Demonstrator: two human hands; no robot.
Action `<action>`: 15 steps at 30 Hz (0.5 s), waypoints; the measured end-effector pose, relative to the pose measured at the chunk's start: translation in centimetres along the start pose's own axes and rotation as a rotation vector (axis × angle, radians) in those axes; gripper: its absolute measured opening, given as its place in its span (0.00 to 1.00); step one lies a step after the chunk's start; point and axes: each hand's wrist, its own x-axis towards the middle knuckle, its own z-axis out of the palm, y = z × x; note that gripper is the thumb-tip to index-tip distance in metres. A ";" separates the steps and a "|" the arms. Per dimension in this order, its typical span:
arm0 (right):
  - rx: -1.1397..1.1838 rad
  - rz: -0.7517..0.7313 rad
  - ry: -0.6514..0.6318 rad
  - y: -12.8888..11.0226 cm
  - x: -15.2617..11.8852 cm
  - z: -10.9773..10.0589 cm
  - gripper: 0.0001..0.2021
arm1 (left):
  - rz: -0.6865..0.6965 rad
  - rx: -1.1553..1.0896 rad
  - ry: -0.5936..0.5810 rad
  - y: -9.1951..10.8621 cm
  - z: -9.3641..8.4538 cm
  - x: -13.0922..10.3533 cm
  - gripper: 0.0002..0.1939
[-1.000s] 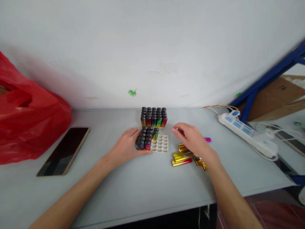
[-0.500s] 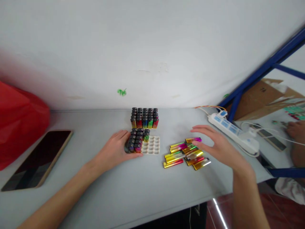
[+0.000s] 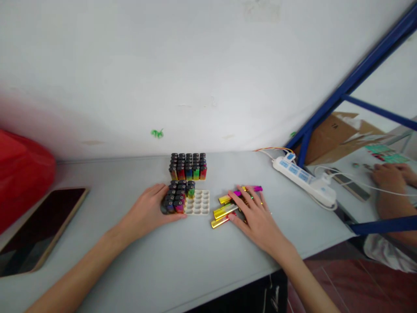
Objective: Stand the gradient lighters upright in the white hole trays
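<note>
My left hand (image 3: 148,208) is wrapped round the left side of a white tray (image 3: 202,202), thumb along its front edge. Black-topped lighters (image 3: 178,201) stand upright in the tray's left part; round holes show on its right. Behind it stands a full block of upright lighters (image 3: 188,167). My right hand (image 3: 256,217) lies with spread fingers on a loose pile of shiny lighters (image 3: 224,211), gold, purple and red, hiding part of them.
A phone or tablet (image 3: 42,226) and a red bag (image 3: 22,174) are at the left. A white power strip (image 3: 302,180) lies at the right by a blue frame (image 3: 325,104). Beyond it are a cardboard box (image 3: 335,134) and another person's hands (image 3: 391,176).
My right hand has come down from above the pile onto the lighters, its fingers now spread over them. My left hand stays at the tray. The whole view has shifted slightly.
</note>
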 end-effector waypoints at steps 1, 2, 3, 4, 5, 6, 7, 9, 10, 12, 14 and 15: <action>0.002 0.007 0.000 0.2 0.3 0.0 0.33 | 0.008 0.003 0.007 0.0 0.0 0.0 0.36; 0.003 0.015 -0.002 0.3 0.7 -0.1 0.34 | 0.014 0.006 0.014 0.0 -0.1 0.1 0.36; 0.004 0.022 -0.005 0.5 1.0 -0.1 0.34 | 0.021 0.008 0.020 0.0 -0.1 0.1 0.36; 0.003 0.027 -0.011 0.7 1.4 -0.1 0.35 | 0.023 0.011 0.021 0.0 -0.1 0.1 0.35; 0.001 0.031 -0.019 0.8 1.8 -0.1 0.36 | 0.021 0.017 0.017 0.0 -0.1 0.1 0.35; -0.002 0.035 -0.029 0.9 2.2 -0.2 0.38 | 0.018 0.022 0.012 0.0 -0.1 0.1 0.35; -0.006 0.039 -0.040 1.0 2.6 -0.2 0.39 | 0.016 0.026 0.006 0.0 -0.1 0.1 0.34; -0.013 0.051 -0.064 1.0 3.2 -0.3 0.43 | 0.014 0.034 0.003 0.0 -0.1 0.0 0.35; -0.014 0.057 -0.077 0.9 3.5 -0.3 0.44 | 0.013 0.037 0.007 -0.1 0.0 0.0 0.35; -0.008 0.066 -0.105 0.9 3.7 -0.3 0.47 | 0.017 0.035 0.002 -0.2 0.1 0.0 0.37; 0.007 0.064 -0.112 0.9 3.6 -0.2 0.47 | 0.013 0.031 -0.013 -0.3 0.1 -0.1 0.38; 0.015 0.060 -0.104 0.9 3.4 -0.2 0.47 | 0.008 0.030 -0.019 -0.4 0.1 -0.1 0.39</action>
